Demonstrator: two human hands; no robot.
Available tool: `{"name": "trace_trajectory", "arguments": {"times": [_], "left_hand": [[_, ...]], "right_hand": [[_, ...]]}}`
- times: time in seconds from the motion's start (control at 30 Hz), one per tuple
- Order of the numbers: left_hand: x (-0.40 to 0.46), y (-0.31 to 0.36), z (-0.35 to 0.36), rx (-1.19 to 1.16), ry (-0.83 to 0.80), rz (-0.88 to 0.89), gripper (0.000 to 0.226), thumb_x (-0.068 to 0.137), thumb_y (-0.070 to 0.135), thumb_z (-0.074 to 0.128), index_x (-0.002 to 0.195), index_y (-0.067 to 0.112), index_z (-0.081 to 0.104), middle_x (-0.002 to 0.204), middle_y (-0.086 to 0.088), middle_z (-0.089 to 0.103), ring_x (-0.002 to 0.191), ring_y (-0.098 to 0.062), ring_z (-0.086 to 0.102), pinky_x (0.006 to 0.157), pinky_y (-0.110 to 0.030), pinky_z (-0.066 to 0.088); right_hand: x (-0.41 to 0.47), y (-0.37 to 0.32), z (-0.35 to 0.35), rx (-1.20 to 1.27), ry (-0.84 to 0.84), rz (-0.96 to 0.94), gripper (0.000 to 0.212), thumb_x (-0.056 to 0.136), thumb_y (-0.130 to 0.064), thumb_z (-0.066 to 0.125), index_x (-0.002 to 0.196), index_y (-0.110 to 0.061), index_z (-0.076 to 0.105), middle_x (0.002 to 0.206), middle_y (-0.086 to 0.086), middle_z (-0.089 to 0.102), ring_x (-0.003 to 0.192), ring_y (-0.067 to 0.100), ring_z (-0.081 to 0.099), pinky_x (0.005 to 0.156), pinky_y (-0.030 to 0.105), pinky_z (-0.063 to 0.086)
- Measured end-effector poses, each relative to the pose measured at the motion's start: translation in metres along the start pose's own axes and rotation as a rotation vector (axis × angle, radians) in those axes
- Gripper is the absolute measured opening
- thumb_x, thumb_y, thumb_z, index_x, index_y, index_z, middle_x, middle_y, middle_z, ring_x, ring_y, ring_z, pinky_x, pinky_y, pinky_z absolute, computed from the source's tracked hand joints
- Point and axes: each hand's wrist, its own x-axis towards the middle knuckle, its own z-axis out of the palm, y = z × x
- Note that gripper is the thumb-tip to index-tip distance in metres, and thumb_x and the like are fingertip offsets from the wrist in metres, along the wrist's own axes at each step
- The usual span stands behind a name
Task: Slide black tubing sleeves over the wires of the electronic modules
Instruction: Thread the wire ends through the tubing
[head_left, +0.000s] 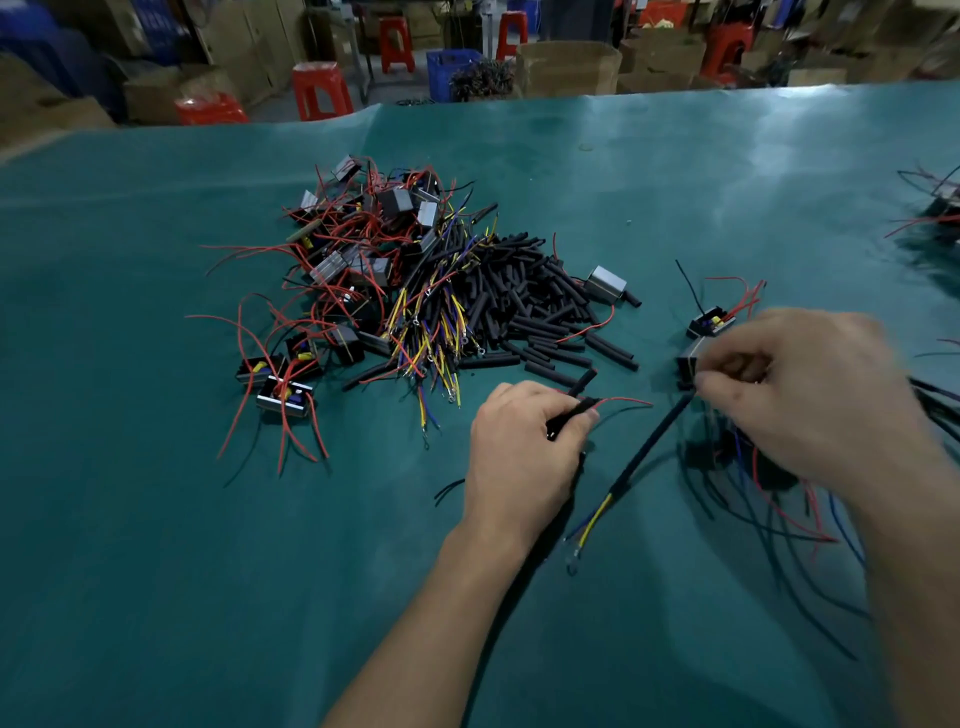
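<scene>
Hands at work on sleeves and wires

Left hand (524, 441) curls round a short black sleeve (569, 415), thumb and fingers pinching it, with a thin red wire (626, 401) running out of its far end. A second sleeve (583, 383) juts up just beyond the knuckles. Right hand (810, 395), blurred, has its fingers bent and pinching the upper end of a long sleeved wire bundle (649, 447), close to a small grey module (691, 361); yellow and blue leads (592, 519) poke from the bundle's lower end, near the left wrist. Another module (709, 323) sits just beyond on the green table mat (208, 571). Loose dark and red wires (779, 499) lie under the right forearm. Farther out, a heap of black tubing sleeves (540, 306) touches a tangle of modules with red wires (353, 260). Red stools (319, 91) and cardboard boxes (569, 67) stand past the table's far edge
</scene>
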Motion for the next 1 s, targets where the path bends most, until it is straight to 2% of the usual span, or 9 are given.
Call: {"name": "trace_trajectory", "arguments": {"times": [0.1, 0.17, 0.3, 0.4, 0.53, 0.67, 0.83, 1.0], "left_hand": [[0.0, 0.0, 0.002, 0.024, -0.002, 0.015, 0.011, 0.086, 0.025, 0.075, 0.085, 0.016, 0.081, 0.085, 0.001, 0.074, 0.087, -0.018, 0.062, 0.083, -0.034, 0.047], [-0.001, 0.0, 0.001, 0.038, 0.006, 0.032, 0.011, 0.085, 0.024, 0.075, 0.084, 0.015, 0.081, 0.085, 0.0, 0.074, 0.086, -0.02, 0.062, 0.082, -0.032, 0.046], [-0.001, -0.001, 0.001, 0.047, 0.018, 0.037, 0.012, 0.086, 0.023, 0.073, 0.084, 0.014, 0.081, 0.084, -0.001, 0.074, 0.085, -0.021, 0.063, 0.081, -0.032, 0.045], [-0.002, 0.001, 0.001, 0.037, 0.003, 0.023, 0.014, 0.088, 0.025, 0.073, 0.083, 0.014, 0.08, 0.083, -0.001, 0.073, 0.085, -0.021, 0.061, 0.081, -0.034, 0.046], [-0.001, 0.001, 0.001, 0.046, 0.008, 0.027, 0.014, 0.088, 0.025, 0.073, 0.083, 0.014, 0.08, 0.083, -0.001, 0.073, 0.085, -0.021, 0.061, 0.08, -0.033, 0.045], [-0.001, 0.001, 0.001, 0.058, 0.016, 0.047, 0.011, 0.087, 0.021, 0.072, 0.084, 0.014, 0.08, 0.083, -0.002, 0.074, 0.085, -0.023, 0.063, 0.081, -0.034, 0.045], [-0.001, 0.0, 0.0, 0.063, 0.012, 0.056, 0.011, 0.086, 0.019, 0.071, 0.086, 0.014, 0.081, 0.084, -0.002, 0.074, 0.087, -0.023, 0.063, 0.081, -0.033, 0.045], [0.0, 0.001, 0.0, 0.072, 0.015, 0.071, 0.008, 0.085, 0.016, 0.075, 0.089, 0.014, 0.081, 0.086, -0.003, 0.074, 0.087, -0.024, 0.062, 0.081, -0.033, 0.045]], "right_hand": [[0.002, -0.018, 0.012, -0.026, -0.202, -0.082, 0.009, 0.077, -0.016, 0.077, 0.073, -0.024, 0.076, 0.07, -0.006, 0.065, 0.073, 0.022, 0.063, 0.07, 0.031, 0.047], [-0.001, -0.028, 0.026, 0.062, -0.248, -0.133, 0.005, 0.081, -0.017, 0.079, 0.08, -0.022, 0.079, 0.076, -0.006, 0.065, 0.077, 0.019, 0.062, 0.073, 0.032, 0.045], [-0.004, -0.026, 0.038, 0.251, -0.015, -0.132, 0.008, 0.079, -0.014, 0.086, 0.082, -0.02, 0.082, 0.079, -0.005, 0.071, 0.072, 0.012, 0.063, 0.074, 0.03, 0.05], [-0.004, -0.02, 0.035, 0.35, 0.065, -0.136, 0.012, 0.074, -0.014, 0.09, 0.078, -0.022, 0.083, 0.083, -0.009, 0.072, 0.073, 0.006, 0.063, 0.071, 0.017, 0.047], [-0.005, -0.02, 0.039, 0.391, 0.034, -0.194, 0.014, 0.072, -0.009, 0.092, 0.078, -0.019, 0.083, 0.082, -0.011, 0.074, 0.078, 0.005, 0.067, 0.074, 0.016, 0.049], [-0.005, -0.02, 0.044, 0.429, -0.012, -0.159, 0.015, 0.076, -0.007, 0.088, 0.084, -0.019, 0.084, 0.078, -0.014, 0.076, 0.077, 0.0, 0.071, 0.074, 0.015, 0.053], [-0.004, -0.021, 0.047, 0.419, -0.016, -0.178, 0.016, 0.075, -0.008, 0.089, 0.084, -0.02, 0.083, 0.079, -0.012, 0.076, 0.076, 0.004, 0.07, 0.074, 0.024, 0.055], [-0.003, -0.021, 0.052, 0.468, -0.045, -0.126, 0.015, 0.077, -0.01, 0.087, 0.081, -0.024, 0.082, 0.073, -0.018, 0.075, 0.069, 0.001, 0.07, 0.072, 0.018, 0.054]]}}
